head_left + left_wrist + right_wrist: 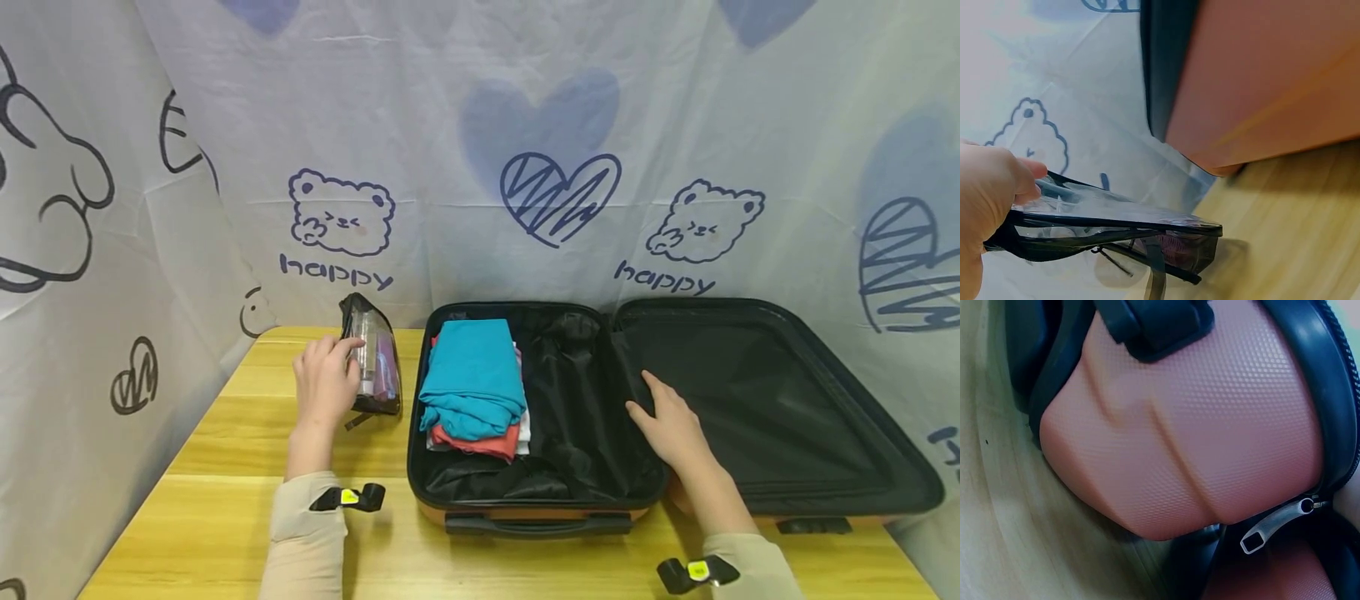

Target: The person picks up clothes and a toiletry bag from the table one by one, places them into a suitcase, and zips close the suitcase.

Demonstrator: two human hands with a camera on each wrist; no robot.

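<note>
My left hand (326,382) grips a clear toiletry bag (384,367) with black trim, left of the suitcase (573,392). Through its see-through side, purple and pale items show. In the left wrist view, thumb and fingers hold one end of the bag (1110,215), and a strap hangs from it. The suitcase lies spread flat. My right hand (675,429) rests with extended fingers at the seam between its two halves. A folded teal garment (476,375) tops a stack of clothes in the left half, over a red garment (480,442) and something white.
The suitcase's right half (750,400) is a black-lined lid. Its orange shell (1197,425) and a zipper pull (1272,528) show in the right wrist view. Everything stands on a wooden table (217,500), with a printed cloth (450,133) hanging behind.
</note>
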